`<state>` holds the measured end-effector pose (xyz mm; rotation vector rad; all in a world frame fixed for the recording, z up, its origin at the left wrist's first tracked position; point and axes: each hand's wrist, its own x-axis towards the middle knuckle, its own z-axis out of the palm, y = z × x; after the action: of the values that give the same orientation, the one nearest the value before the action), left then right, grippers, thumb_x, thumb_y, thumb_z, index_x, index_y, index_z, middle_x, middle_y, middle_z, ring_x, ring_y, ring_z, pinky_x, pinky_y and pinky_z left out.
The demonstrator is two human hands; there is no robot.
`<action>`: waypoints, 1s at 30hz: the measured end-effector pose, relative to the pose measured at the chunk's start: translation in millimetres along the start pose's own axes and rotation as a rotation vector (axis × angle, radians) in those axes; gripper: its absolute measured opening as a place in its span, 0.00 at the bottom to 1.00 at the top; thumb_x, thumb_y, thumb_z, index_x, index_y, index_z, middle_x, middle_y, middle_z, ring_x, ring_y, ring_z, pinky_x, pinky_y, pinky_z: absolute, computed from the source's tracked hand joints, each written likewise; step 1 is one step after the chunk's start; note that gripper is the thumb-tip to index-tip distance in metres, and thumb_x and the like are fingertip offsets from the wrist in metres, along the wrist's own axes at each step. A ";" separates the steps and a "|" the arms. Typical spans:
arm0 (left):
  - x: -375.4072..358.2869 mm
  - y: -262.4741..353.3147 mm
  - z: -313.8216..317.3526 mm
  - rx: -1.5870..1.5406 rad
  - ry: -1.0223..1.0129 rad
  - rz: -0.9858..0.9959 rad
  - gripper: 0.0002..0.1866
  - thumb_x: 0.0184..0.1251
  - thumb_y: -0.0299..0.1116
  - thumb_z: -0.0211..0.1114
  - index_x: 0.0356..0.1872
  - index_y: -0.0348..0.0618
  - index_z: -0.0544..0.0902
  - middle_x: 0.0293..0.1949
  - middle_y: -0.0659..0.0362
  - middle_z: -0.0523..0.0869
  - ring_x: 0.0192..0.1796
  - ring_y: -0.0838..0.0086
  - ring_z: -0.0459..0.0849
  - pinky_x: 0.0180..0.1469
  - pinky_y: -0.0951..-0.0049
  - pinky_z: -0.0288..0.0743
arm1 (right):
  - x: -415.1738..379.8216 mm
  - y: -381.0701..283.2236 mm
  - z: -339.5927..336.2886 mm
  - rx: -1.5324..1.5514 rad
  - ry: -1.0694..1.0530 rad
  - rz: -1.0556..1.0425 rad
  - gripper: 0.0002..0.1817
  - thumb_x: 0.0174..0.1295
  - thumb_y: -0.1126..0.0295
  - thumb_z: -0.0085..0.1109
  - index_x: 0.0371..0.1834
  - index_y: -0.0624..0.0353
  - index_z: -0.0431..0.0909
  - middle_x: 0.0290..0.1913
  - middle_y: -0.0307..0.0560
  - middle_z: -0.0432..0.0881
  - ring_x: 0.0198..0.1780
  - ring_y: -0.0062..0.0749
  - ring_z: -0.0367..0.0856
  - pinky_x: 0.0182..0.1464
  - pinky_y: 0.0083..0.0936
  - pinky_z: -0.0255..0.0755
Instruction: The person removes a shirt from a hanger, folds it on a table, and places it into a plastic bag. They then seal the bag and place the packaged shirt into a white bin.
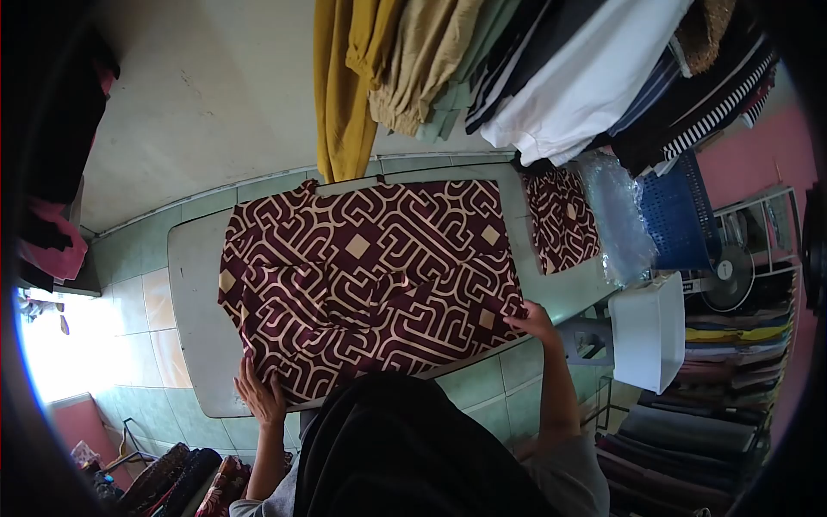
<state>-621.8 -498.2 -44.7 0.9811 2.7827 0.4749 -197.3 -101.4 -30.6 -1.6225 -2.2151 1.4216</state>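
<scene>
A maroon and cream patterned garment (370,276) lies spread over a long pale board (194,284), with some wrinkles near its middle. At the garment's lower left corner, my left hand (261,392) rests with its fingers apart, touching the cloth edge. My right hand (532,321) has its fingers closed on the garment's lower right edge. A smaller piece of the same patterned cloth (564,220) lies folded at the right end of the board.
Clothes hang above the board, among them yellow trousers (345,103) and a white garment (568,77). At the right are clear plastic packaging (616,215), a blue basket (676,207), a white bin (646,332), a fan (730,274) and shelves of folded clothes (732,345).
</scene>
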 end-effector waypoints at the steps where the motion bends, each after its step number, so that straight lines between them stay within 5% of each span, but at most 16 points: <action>1: -1.4 -1.5 1.5 -0.001 -0.001 0.004 0.33 0.64 0.47 0.48 0.66 0.40 0.55 0.67 0.47 0.56 0.68 0.56 0.54 0.68 0.51 0.38 | -7.8 -4.4 -2.2 0.059 -0.094 0.099 0.18 0.50 0.65 0.67 0.39 0.65 0.77 0.31 0.38 0.80 0.31 0.17 0.73 0.37 0.19 0.70; 4: -4.3 -6.7 4.5 0.201 -0.097 -0.030 0.33 0.65 0.51 0.43 0.66 0.42 0.56 0.68 0.50 0.54 0.69 0.55 0.50 0.68 0.50 0.34 | -18.4 11.9 -17.4 0.154 -0.072 -0.072 0.13 0.54 0.65 0.63 0.36 0.65 0.79 0.29 0.35 0.79 0.30 0.16 0.72 0.36 0.19 0.68; 9: -1.3 -2.5 1.1 0.259 -0.134 -0.069 0.33 0.65 0.52 0.43 0.67 0.45 0.55 0.69 0.51 0.51 0.70 0.54 0.46 0.68 0.50 0.30 | -46.2 20.6 -20.4 -0.034 -0.018 -0.002 0.10 0.56 0.65 0.62 0.30 0.63 0.79 0.25 0.33 0.77 0.29 0.14 0.69 0.34 0.17 0.66; 12: -1.0 2.5 -4.9 0.290 -0.169 -0.102 0.34 0.64 0.53 0.43 0.67 0.47 0.55 0.69 0.51 0.50 0.71 0.54 0.44 0.68 0.49 0.28 | -52.5 36.7 -6.2 0.195 0.137 -0.045 0.11 0.52 0.65 0.64 0.28 0.64 0.79 0.21 0.34 0.77 0.27 0.15 0.71 0.34 0.17 0.67; 15: 2.2 9.0 -4.3 0.319 -0.135 -0.115 0.35 0.63 0.55 0.44 0.68 0.48 0.54 0.69 0.49 0.49 0.71 0.54 0.44 0.68 0.48 0.26 | -44.4 21.8 14.5 -0.002 0.392 -0.014 0.14 0.51 0.67 0.64 0.36 0.64 0.77 0.30 0.43 0.79 0.34 0.27 0.76 0.40 0.23 0.69; 17: 8.4 19.7 -2.0 0.138 -0.009 0.001 0.35 0.63 0.55 0.45 0.67 0.47 0.54 0.69 0.48 0.50 0.71 0.55 0.45 0.68 0.48 0.28 | -41.3 -21.6 40.4 -0.366 0.936 -0.458 0.17 0.52 0.69 0.61 0.45 0.63 0.73 0.44 0.52 0.76 0.47 0.42 0.74 0.48 0.32 0.67; 18: 11.5 22.3 1.4 0.095 -0.025 0.058 0.35 0.63 0.54 0.46 0.67 0.46 0.54 0.69 0.47 0.51 0.71 0.55 0.45 0.68 0.47 0.29 | -42.9 -31.3 51.5 -0.254 0.786 -0.464 0.20 0.53 0.68 0.59 0.49 0.61 0.69 0.51 0.55 0.69 0.52 0.52 0.68 0.54 0.39 0.62; 21: 23.5 45.5 4.5 0.119 -0.122 0.059 0.34 0.62 0.52 0.48 0.66 0.43 0.56 0.68 0.46 0.51 0.71 0.56 0.45 0.68 0.46 0.29 | -33.4 -28.1 72.5 -0.539 0.470 -0.484 0.18 0.54 0.67 0.59 0.46 0.61 0.71 0.44 0.54 0.72 0.46 0.51 0.70 0.51 0.39 0.63; 25: 53.6 78.1 5.3 -0.023 -0.037 0.059 0.35 0.62 0.49 0.51 0.65 0.40 0.57 0.68 0.46 0.52 0.71 0.54 0.46 0.68 0.46 0.28 | 14.3 -88.0 68.9 -0.374 0.637 -0.567 0.12 0.58 0.67 0.55 0.41 0.62 0.72 0.38 0.53 0.74 0.42 0.49 0.71 0.46 0.39 0.65; 30: 85.3 98.0 21.7 0.091 -0.114 0.171 0.33 0.62 0.50 0.50 0.66 0.47 0.58 0.68 0.47 0.52 0.71 0.54 0.46 0.68 0.46 0.35 | 131.9 -191.2 88.5 -0.511 0.416 -0.787 0.15 0.59 0.65 0.55 0.44 0.63 0.72 0.42 0.52 0.74 0.47 0.46 0.70 0.50 0.38 0.66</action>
<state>-625.2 -366.9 -34.6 1.2329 2.6526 0.3052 -441.5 -60.4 -9.6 -0.7926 -2.5841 0.3111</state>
